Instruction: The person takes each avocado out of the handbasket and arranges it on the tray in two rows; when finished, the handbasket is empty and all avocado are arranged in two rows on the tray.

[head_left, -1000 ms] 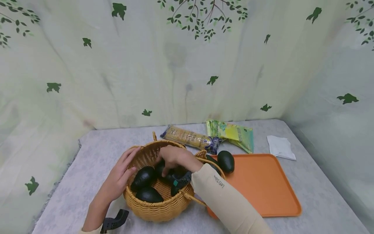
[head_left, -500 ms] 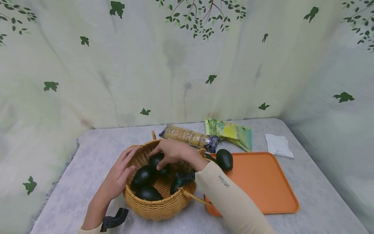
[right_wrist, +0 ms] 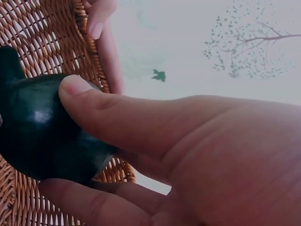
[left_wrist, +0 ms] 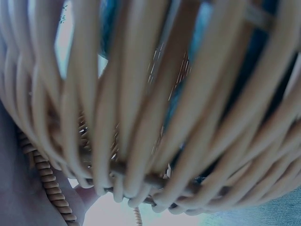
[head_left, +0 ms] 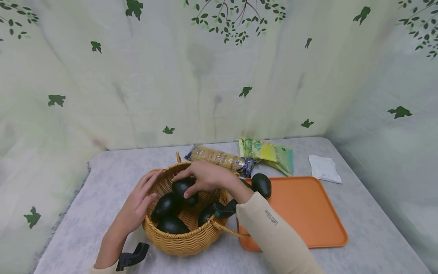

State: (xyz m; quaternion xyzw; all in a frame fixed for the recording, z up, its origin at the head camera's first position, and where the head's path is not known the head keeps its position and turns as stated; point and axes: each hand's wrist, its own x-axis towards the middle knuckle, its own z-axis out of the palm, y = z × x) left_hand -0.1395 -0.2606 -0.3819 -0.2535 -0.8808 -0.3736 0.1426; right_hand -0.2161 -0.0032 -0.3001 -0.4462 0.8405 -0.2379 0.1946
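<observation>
A round wicker basket (head_left: 184, 243) stands on the table with several dark green avocados inside. My left hand (head_left: 138, 205) grips its left rim, the thumb over the inner side and other fingers along the outside. Reaching in from the right, my right hand (head_left: 207, 177) pinches an avocado (right_wrist: 42, 127) between thumb and fingers near the basket's far wall. Left of and below that one lie an avocado (head_left: 166, 207) and another avocado (head_left: 172, 225). A further avocado (head_left: 206, 214) sits at the right wall, partly covered by the black wrist mount.
Right of the basket lies an orange tray (head_left: 304, 213), with an avocado (head_left: 261, 185) at its far left corner and another mostly hidden beside it. Behind are a pack of noodles (head_left: 219, 159), a green-yellow packet (head_left: 267, 152) and a white packet (head_left: 325, 168). The basket handle (head_left: 229, 230) leans over the tray.
My right hand has shifted toward the basket's far side and raised the avocado it grips a little. The left hand has stayed at the rim.
</observation>
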